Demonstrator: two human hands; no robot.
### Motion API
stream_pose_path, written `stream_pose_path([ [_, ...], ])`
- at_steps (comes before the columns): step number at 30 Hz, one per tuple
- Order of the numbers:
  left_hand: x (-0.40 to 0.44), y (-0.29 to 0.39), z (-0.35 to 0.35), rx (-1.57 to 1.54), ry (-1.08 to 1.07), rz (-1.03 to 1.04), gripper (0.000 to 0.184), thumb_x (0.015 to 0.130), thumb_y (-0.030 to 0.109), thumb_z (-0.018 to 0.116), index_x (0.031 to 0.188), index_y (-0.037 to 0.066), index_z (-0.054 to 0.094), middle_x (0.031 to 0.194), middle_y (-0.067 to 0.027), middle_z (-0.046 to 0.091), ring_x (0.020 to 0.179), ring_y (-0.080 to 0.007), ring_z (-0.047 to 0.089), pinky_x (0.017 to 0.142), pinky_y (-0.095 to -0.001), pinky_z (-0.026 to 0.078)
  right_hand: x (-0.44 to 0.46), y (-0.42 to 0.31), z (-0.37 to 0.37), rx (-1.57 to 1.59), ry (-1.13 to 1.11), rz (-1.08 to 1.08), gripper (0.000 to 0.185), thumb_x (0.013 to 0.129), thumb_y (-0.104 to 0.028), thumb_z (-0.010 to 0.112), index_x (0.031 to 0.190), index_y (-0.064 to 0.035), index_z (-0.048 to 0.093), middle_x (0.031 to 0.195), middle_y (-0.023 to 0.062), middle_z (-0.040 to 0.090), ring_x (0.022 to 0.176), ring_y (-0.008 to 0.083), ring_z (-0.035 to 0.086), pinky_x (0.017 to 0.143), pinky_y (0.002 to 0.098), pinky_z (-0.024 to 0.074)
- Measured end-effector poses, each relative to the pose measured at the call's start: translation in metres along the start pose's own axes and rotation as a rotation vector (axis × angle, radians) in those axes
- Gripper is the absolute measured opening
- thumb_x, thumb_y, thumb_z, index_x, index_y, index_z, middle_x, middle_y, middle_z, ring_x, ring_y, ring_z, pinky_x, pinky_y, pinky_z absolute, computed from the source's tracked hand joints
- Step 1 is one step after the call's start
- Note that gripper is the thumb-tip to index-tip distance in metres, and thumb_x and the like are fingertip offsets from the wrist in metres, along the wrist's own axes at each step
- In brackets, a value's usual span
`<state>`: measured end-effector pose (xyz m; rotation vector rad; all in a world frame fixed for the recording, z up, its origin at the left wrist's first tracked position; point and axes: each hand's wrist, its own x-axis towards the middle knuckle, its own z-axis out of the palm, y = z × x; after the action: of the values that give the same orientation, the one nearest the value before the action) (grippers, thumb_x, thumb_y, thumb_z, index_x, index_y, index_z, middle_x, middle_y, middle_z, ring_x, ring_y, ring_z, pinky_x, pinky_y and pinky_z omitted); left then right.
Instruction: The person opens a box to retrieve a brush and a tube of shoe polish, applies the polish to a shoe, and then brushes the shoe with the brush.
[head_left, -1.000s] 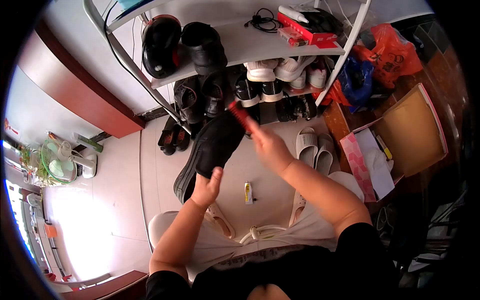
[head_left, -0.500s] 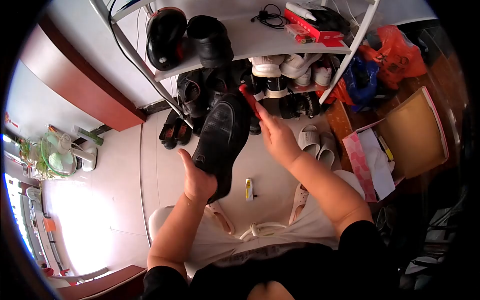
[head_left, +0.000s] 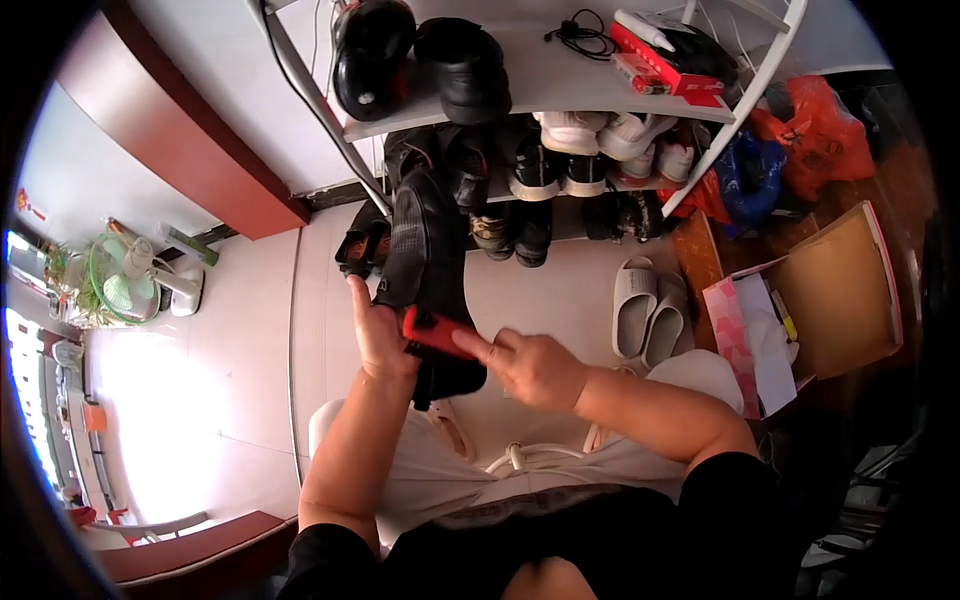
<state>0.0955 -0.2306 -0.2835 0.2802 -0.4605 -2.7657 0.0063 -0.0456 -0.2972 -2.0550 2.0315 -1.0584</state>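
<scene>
The right hand (head_left: 540,372) has its fingers curled tight on a red brush (head_left: 440,333) at the black shoe (head_left: 422,230). The left hand (head_left: 383,338), thumb spread, fingers hidden, supports the shoe near the shelf (head_left: 560,88); even strokes need it steady.

We see pale tiled floor (head_left: 250,370), glare (head_left: 165,430) washing out its left side. Bright window (head_left: 22,350) at far left. Whitish wall (head_left: 230,70), dark skirting (head_left: 340,193) at foot; reddish-brown panel (head_left: 225,160) at left. White-framed rack (head_left: 560,85) before wall; brown wooden surface (head_left: 695,248) at right.
</scene>
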Motion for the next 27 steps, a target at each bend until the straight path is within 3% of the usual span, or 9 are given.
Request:
stream_pose_path([
  [4, 0.008, -0.008, 0.004, -0.092, 0.120, 0.122, 0.069, 0.088, 0.055, 0.031, 0.126, -0.002, 0.038, 0.127, -0.0157, 0.045, 0.116, -0.0291, 0.042, 0.101, -0.0393, 0.030, 0.025, 0.032, -0.027, -0.192, 0.184, 0.187, 0.059, 0.078, -0.007, 0.049, 0.133, -0.0174, 0.033, 0.071, 0.0106, 0.051, 0.053, 0.0272, 0.053, 0.047, 0.0364, 0.0462],
  [8, 0.003, -0.004, 0.005, -0.011, 0.055, 0.032, 0.070, 0.086, 0.057, 0.033, 0.124, -0.002, 0.041, 0.125, -0.0154, 0.047, 0.117, -0.0281, 0.042, 0.103, -0.0382, 0.029, 0.001, 0.011, -0.009, -0.090, 0.066, 0.016, 0.061, 0.073, -0.003, 0.058, 0.130, -0.0130, 0.040, 0.066, 0.0101, 0.047, 0.054, 0.0250, 0.051, 0.048, 0.0352, 0.0449],
  [12, 0.006, -0.014, 0.008, -0.078, 0.109, 0.094, 0.072, 0.086, 0.058, 0.033, 0.126, -0.002, 0.039, 0.126, -0.0157, 0.046, 0.117, -0.0283, 0.042, 0.103, -0.0386, 0.028, 0.021, 0.029, -0.023, -0.238, 0.157, 0.152, 0.062, 0.073, -0.004, 0.057, 0.131, -0.0134, 0.038, 0.066, 0.0103, 0.048, 0.051, 0.0254, 0.051, 0.047, 0.0346, 0.0448],
  [14, 0.006, -0.019, 0.013, -0.104, -0.036, -0.002, 0.075, 0.085, 0.060, 0.033, 0.128, -0.001, 0.036, 0.128, -0.0129, 0.044, 0.120, -0.0258, 0.039, 0.103, -0.0363, 0.028, 0.017, 0.032, -0.020, -0.243, 0.197, 0.163, 0.060, 0.075, -0.006, 0.053, 0.132, -0.0161, 0.037, 0.067, 0.0101, 0.049, 0.051, 0.0249, 0.052, 0.046, 0.0365, 0.0459],
  [17, 0.003, -0.011, 0.008, 0.011, 0.027, 0.006, 0.077, 0.085, 0.061, 0.033, 0.129, -0.002, 0.035, 0.130, -0.0131, 0.042, 0.121, -0.0255, 0.038, 0.104, -0.0354, 0.025, -0.004, 0.019, -0.011, -0.223, -0.038, 0.054, 0.060, 0.075, -0.006, 0.052, 0.132, -0.0191, 0.037, 0.069, 0.0112, 0.050, 0.053, 0.0250, 0.053, 0.049, 0.0358, 0.0480],
  [22, 0.017, -0.011, -0.005, 0.060, 0.121, 0.076, 0.059, 0.089, 0.048, 0.037, 0.127, 0.003, 0.040, 0.127, -0.0126, 0.046, 0.117, -0.0269, 0.043, 0.102, -0.0375, 0.030, 0.013, 0.069, -0.058, -0.302, 0.351, 0.386, 0.047, 0.082, -0.009, 0.051, 0.128, -0.0135, 0.040, 0.080, 0.0172, 0.056, 0.068, 0.0329, 0.058, 0.059, 0.0386, 0.0484],
  [24, 0.018, -0.017, -0.003, 0.426, 0.161, -0.007, 0.050, 0.090, 0.037, 0.044, 0.126, 0.003, 0.041, 0.125, -0.0111, 0.047, 0.116, -0.0250, 0.044, 0.100, -0.0341, 0.032, 0.013, 0.066, -0.076, -0.036, 0.570, 0.478, 0.041, 0.086, -0.011, 0.049, 0.127, -0.0090, 0.040, 0.096, 0.0211, 0.058, 0.084, 0.0347, 0.059, 0.070, 0.0364, 0.0478],
  [25, 0.012, -0.023, -0.001, 0.662, 0.073, 0.043, 0.054, 0.086, 0.027, 0.055, 0.130, 0.003, 0.036, 0.126, -0.0101, 0.046, 0.117, -0.0194, 0.041, 0.100, -0.0292, 0.030, 0.011, 0.066, -0.082, -0.004, 0.571, 0.493, 0.040, 0.087, -0.012, 0.048, 0.126, -0.0073, 0.041, 0.101, 0.0220, 0.057, 0.089, 0.0354, 0.057, 0.073, 0.0356, 0.0469],
  [27, 0.011, -0.026, -0.005, 1.207, 0.019, 0.142, 0.049, 0.081, 0.019, 0.061, 0.123, 0.000, 0.043, 0.119, -0.0114, 0.051, 0.109, -0.0200, 0.046, 0.094, -0.0298, 0.035, 0.007, 0.069, -0.089, 0.006, 0.564, 0.472, 0.038, 0.087, -0.012, 0.048, 0.124, -0.0050, 0.042, 0.105, 0.0223, 0.056, 0.094, 0.0354, 0.056, 0.077, 0.0345, 0.0458],
])
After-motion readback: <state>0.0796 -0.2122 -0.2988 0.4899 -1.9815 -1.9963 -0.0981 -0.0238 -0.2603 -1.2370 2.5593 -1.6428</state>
